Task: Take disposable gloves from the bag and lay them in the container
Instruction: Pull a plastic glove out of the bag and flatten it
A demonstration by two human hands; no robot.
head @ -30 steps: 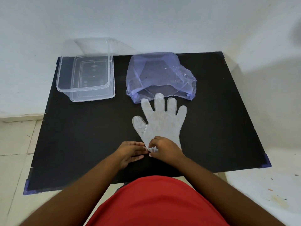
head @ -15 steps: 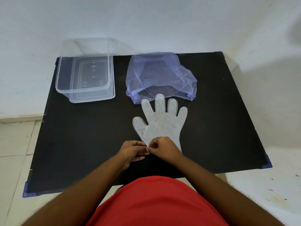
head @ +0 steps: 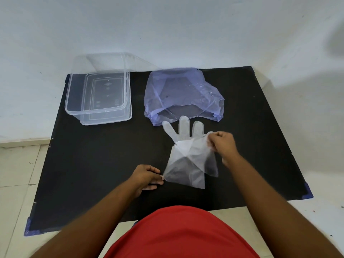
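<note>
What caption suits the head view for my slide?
Left hand and right hand pull a clear glove apart on the black table, near the bag and container.

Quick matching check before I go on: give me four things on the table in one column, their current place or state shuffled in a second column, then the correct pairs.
Things:
1. container
2. bag
3. glove
4. left hand

Places or states:
A. bluish, crumpled, lying at the back middle of the table
B. pinching the near left corner of the cuff
C. clear, open, nothing inside, at the back left
D. translucent, partly lifted and pulled between both hands

Pairs: 1-C, 2-A, 3-D, 4-B. The right hand grips the glove's far right side.
</note>
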